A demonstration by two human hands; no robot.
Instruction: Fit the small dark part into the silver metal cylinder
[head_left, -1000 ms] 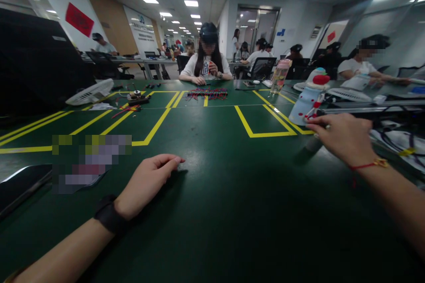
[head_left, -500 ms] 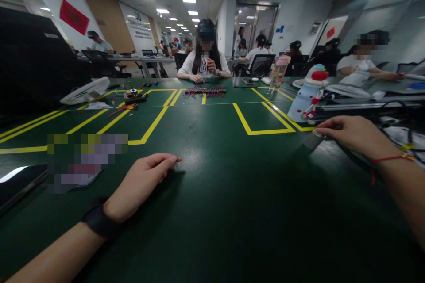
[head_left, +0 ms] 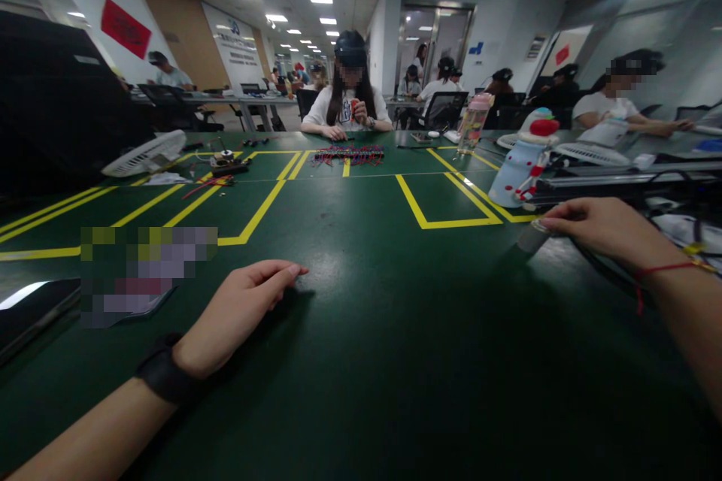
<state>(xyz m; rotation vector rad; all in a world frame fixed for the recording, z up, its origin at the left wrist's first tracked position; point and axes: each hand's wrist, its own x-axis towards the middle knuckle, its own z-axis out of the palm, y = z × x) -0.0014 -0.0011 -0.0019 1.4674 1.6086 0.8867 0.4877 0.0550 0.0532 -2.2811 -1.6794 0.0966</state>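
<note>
My right hand (head_left: pixel 606 229) is closed, thumb and fingertips pinching the top end of a small silver-grey cylinder (head_left: pixel 532 239). The cylinder leans slightly on the dark green table, and its exact kind cannot be made out. Just beyond that hand stands a light blue bottle (head_left: pixel 511 173) with red dots and a red-topped cap. Over on the left, my left hand (head_left: pixel 240 312) rests on the table with thumb against index finger and the other fingers curled under. Nothing shows between its fingertips; the palm side is hidden. A black band (head_left: pixel 166 370) circles that wrist.
Yellow tape (head_left: pixel 459 224) marks boxes on the table (head_left: pixel 395 346). A phone (head_left: pixel 39 316) lies at left beside a blurred-out item. Farther off are a white fan (head_left: pixel 144 155), a row of red and blue wired parts (head_left: pixel 348 156) and a pink-lidded bottle (head_left: pixel 474 128). A person (head_left: pixel 350 98) sits opposite.
My right hand and the cylinder have barely shifted; the red wrist string hangs a little farther right. My left hand stays in place. Across the table, the person's raised hand has lowered slightly.
</note>
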